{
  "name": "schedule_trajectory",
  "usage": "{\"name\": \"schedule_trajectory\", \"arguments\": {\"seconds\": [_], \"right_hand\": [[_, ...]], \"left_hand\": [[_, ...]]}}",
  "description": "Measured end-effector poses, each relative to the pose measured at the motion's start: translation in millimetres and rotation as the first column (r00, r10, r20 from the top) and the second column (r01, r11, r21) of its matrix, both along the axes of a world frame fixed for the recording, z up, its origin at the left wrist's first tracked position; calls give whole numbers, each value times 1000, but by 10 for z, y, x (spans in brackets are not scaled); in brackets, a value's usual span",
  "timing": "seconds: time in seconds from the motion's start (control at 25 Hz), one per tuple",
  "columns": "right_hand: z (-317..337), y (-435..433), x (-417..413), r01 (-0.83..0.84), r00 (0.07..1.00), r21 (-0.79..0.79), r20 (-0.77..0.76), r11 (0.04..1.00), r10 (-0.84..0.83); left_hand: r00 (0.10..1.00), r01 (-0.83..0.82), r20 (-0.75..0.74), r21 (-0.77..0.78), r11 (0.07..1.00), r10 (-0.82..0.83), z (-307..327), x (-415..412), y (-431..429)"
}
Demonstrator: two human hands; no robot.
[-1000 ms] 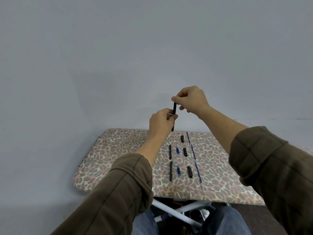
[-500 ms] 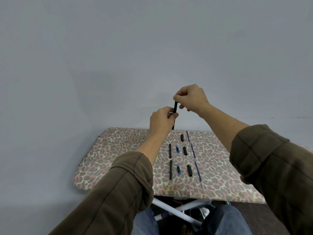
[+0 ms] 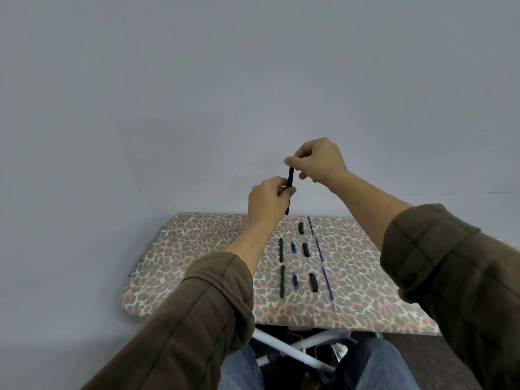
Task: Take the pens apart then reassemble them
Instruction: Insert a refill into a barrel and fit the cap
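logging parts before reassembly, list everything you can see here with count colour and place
pen: one, black, upright in the air between both hands
long barrels: two, black, end to end on the board, leftmost row
small pieces: two, blue, just right of the barrels
short pieces: three, black, next row right
thin refills: apparently three, blue, end to end, rightmost row
board: one, leopard print, in front of the person
frame legs: white, under the board
wall: grey, behind
sleeves: two, brown
left hand: grips the pen's lower part
right hand: fingers pinch the pen's top
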State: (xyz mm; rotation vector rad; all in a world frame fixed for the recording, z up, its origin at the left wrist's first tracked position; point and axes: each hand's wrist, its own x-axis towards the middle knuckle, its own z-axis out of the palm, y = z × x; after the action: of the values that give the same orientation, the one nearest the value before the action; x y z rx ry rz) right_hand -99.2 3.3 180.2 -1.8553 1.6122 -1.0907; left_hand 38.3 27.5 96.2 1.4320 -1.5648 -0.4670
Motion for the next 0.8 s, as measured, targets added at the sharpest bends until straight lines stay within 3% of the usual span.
{"name": "schedule_trajectory", "arguments": {"seconds": [0.8], "right_hand": [[1, 3, -17, -24, 1000, -17, 16, 1000, 24]], "left_hand": [[1000, -3, 0, 1, 1000, 3, 21, -10, 10]]}}
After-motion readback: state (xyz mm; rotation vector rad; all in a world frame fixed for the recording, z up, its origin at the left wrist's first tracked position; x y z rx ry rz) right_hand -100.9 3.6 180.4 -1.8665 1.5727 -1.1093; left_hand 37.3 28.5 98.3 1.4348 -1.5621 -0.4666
